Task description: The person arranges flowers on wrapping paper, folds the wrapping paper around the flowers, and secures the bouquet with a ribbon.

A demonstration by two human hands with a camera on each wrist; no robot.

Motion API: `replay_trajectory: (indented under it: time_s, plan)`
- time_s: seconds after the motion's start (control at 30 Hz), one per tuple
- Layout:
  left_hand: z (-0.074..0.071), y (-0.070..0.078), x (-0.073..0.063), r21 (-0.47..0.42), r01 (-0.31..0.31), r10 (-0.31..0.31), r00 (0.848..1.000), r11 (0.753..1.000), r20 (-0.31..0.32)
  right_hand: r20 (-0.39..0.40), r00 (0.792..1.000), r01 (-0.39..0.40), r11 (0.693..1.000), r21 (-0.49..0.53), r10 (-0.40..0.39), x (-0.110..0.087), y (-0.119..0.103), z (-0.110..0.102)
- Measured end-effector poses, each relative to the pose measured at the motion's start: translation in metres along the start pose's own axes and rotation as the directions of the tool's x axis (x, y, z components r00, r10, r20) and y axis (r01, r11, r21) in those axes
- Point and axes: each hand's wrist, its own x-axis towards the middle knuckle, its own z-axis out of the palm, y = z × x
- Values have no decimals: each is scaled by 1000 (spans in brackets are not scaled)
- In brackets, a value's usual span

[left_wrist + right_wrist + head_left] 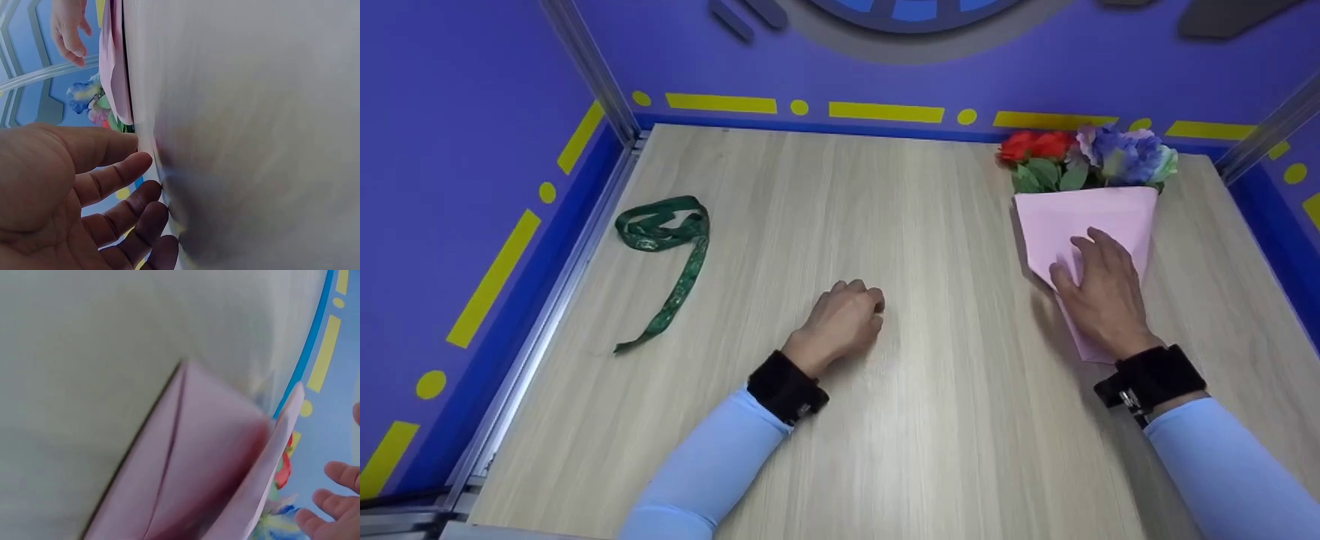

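Observation:
A bouquet lies on the right side of the table, wrapped in pink paper [1080, 217] that narrows toward the front. Red flowers [1035, 145] and blue-purple flowers [1125, 154] with green leaves stick out at its far end. Over the wrap hovers my right hand [1104, 300], fingers spread and relaxed; the right wrist view shows space between its fingers [332, 503] and the pink paper [214, 433]. My left hand [842, 322] rests mid-table, empty, its loosely bent fingertips [160, 250] at the tabletop. Off to the left lies a green ribbon [690, 277], looped at its far end.
The wood-grain table [885, 450] is bounded by a blue back wall [720, 67] and side walls with yellow markings. A metal rail [562, 315] runs along the table's left edge.

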Motion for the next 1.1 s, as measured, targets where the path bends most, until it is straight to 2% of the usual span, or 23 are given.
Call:
replay_trajectory:
  time_s: [0.13,0.23,0.37,0.43,0.53,0.67,0.73,0.83,0.97,1.1]
  plan:
    - [-6,-12,1,-7,57,-57,998,998,-28,-35,999,-11,998,54,13,-3,-12,7]
    - [-13,-25,2,-19,118,-119,991,993,-66,-55,998,-7,996,87,12,-5,-21,15]
    - [-26,-48,-1,-61,196,-203,971,979,-124,-86,996,24,992,124,-14,-7,-34,27]
    - [-34,-61,-4,-101,235,-249,955,967,-159,-91,996,33,989,148,-20,-9,-41,33]
    - [-48,-85,-11,-150,296,-323,920,943,-221,-82,996,42,985,169,-28,-13,-51,39]
    - [-64,-116,-21,-178,395,-432,850,901,-302,-59,998,44,985,168,-35,-17,-61,44]
    - [-69,-128,-25,-194,446,-486,813,874,-321,-46,998,38,986,164,-31,-20,-64,45]
    - [-75,-143,-30,-220,513,-558,766,830,-318,-23,1000,24,985,172,-20,-21,-67,45]
    - [-76,-154,-30,-259,565,-621,725,784,-298,-8,1000,14,981,192,-12,-22,-69,46]
    - [-75,-160,-28,-290,595,-660,703,750,-265,-1,1000,16,980,200,-16,-23,-70,47]
